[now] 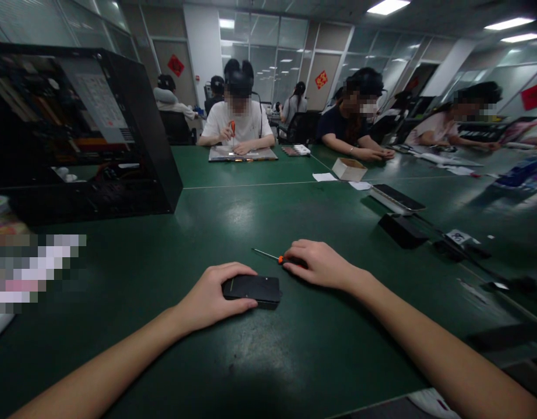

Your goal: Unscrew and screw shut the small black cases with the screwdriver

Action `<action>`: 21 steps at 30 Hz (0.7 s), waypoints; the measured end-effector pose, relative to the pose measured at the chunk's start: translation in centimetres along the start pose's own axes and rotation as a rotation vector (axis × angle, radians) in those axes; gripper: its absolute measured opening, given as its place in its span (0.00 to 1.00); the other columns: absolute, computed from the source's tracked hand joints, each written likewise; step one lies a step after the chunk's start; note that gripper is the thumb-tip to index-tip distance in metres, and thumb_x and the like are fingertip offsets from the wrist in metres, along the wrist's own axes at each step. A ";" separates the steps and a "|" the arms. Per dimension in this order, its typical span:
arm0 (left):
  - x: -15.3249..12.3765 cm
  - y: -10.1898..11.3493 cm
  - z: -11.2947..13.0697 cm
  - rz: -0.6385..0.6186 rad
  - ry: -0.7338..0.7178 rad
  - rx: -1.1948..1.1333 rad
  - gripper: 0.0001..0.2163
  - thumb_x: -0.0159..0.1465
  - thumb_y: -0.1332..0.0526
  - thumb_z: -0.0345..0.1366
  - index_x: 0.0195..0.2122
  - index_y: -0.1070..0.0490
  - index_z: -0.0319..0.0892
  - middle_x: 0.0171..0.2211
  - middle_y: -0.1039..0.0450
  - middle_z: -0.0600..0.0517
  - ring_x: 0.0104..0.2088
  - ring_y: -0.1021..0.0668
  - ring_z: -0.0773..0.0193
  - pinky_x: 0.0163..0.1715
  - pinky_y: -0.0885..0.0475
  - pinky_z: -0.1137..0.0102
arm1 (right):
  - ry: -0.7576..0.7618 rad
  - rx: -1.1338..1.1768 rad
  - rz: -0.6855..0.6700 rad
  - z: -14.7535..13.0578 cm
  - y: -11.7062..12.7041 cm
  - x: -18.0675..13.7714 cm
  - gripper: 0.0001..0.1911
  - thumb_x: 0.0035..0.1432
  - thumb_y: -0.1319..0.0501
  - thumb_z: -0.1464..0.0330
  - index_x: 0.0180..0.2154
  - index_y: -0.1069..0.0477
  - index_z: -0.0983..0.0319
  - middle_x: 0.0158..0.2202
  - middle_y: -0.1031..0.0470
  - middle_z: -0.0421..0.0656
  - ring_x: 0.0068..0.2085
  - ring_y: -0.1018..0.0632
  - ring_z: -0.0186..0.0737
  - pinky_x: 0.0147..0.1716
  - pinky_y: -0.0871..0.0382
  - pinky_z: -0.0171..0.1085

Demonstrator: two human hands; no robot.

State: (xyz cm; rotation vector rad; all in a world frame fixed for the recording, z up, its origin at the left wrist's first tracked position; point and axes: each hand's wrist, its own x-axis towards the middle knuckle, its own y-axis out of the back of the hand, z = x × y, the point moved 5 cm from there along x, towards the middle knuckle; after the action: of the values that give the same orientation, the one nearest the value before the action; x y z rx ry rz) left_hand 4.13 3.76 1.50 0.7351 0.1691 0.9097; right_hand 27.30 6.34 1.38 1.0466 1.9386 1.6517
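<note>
My left hand (214,292) gripped a black box (257,287) on the table (312,355), right hand (316,263) closed around a screwdriver (281,260). I figured the box was stiff, lightish, best held by its long sides.

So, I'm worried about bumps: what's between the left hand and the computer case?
In the head view, bare green tabletop separates the left hand and computer case.
</note>
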 end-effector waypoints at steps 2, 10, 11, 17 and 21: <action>0.0 0.0 0.0 0.005 -0.005 0.005 0.19 0.60 0.29 0.43 0.50 0.23 0.45 0.48 0.20 0.48 0.47 0.20 0.54 0.49 0.27 0.62 | 0.025 0.020 0.078 -0.6 0.2 0.0 0.15 0.71 0.46 0.62 0.46 0.24 0.63 0.41 0.23 0.49 0.42 0.24 0.43 0.42 0.30 0.41; -0.1 0.0 0.2 0.007 -0.012 0.001 0.18 0.60 0.29 0.42 0.50 0.24 0.45 0.47 0.20 0.50 0.46 0.20 0.55 0.49 0.27 0.64 | 0.342 0.121 0.243 -6.2 0.4 -0.7 0.26 0.66 0.41 0.50 0.51 0.27 0.65 0.45 0.23 0.52 0.43 0.23 0.46 0.42 0.28 0.44; -0.1 0.0 0.2 0.007 -0.013 0.004 0.18 0.60 0.29 0.42 0.50 0.24 0.45 0.47 0.20 0.49 0.46 0.20 0.55 0.49 0.27 0.64 | 0.337 0.115 0.238 -6.5 0.2 -0.6 0.23 0.67 0.41 0.52 0.51 0.27 0.64 0.45 0.23 0.52 0.43 0.23 0.45 0.42 0.27 0.43; -0.1 0.0 0.0 0.016 -0.027 0.018 0.18 0.61 0.30 0.42 0.52 0.24 0.46 0.48 0.20 0.50 0.47 0.19 0.55 0.49 0.26 0.64 | 0.303 0.193 0.193 -6.0 -0.2 -0.6 0.24 0.65 0.38 0.53 0.52 0.28 0.64 0.47 0.23 0.53 0.46 0.22 0.46 0.45 0.26 0.43; -0.2 0.2 0.0 0.046 -0.043 0.002 0.17 0.62 0.31 0.40 0.51 0.24 0.46 0.48 0.20 0.50 0.48 0.19 0.56 0.50 0.26 0.65 | 0.310 0.213 0.231 -5.9 0.0 -0.7 0.18 0.67 0.40 0.57 0.50 0.28 0.64 0.45 0.22 0.52 0.45 0.22 0.44 0.44 0.25 0.42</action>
State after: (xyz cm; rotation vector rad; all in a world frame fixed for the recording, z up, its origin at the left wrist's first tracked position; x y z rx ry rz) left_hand 3.89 3.72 1.56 0.7629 0.1152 0.9369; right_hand 23.60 1.89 2.67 1.1903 2.3087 1.8541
